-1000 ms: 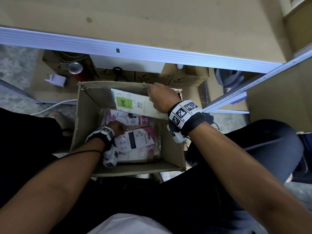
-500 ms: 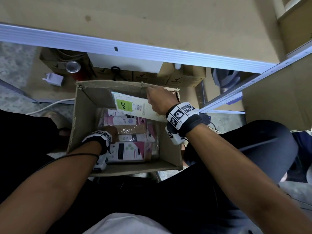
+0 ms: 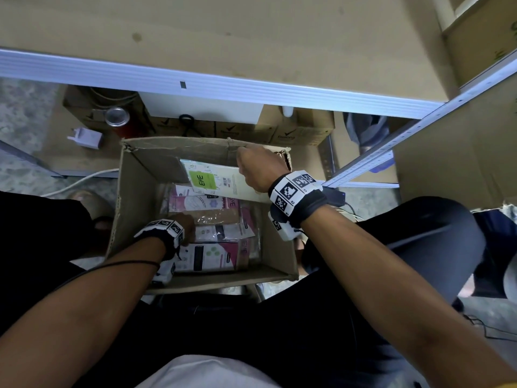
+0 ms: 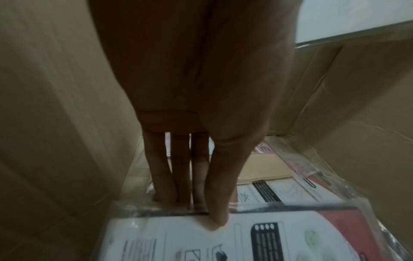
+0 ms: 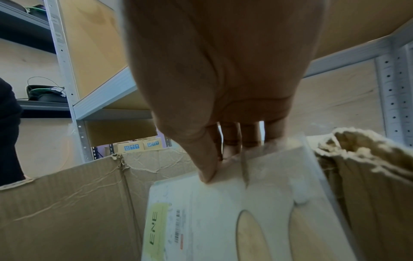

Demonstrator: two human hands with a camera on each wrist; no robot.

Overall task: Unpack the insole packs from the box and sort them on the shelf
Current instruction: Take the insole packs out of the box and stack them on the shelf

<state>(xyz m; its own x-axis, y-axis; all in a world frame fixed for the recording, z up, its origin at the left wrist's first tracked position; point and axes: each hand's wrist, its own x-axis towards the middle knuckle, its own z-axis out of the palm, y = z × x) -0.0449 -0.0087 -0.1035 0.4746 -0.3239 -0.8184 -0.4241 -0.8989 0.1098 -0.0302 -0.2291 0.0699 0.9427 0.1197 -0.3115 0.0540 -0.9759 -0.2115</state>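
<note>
Brown corrugated cardboard box (image 3: 134, 203): matt, creased, torn fibrous rim. Inside it, pink-white insole packs (image 3: 212, 256) in glossy clear plastic film. Beyond the box, grey metal shelf rail (image 3: 223, 88): smooth, ribbed.

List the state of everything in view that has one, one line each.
Cardboard box: open, part full.
Green-label pack: tilted, pinched by the right hand.
Pink pack: lying flat in the box, gripped at its edge by the left hand.
Can: upright.
</note>
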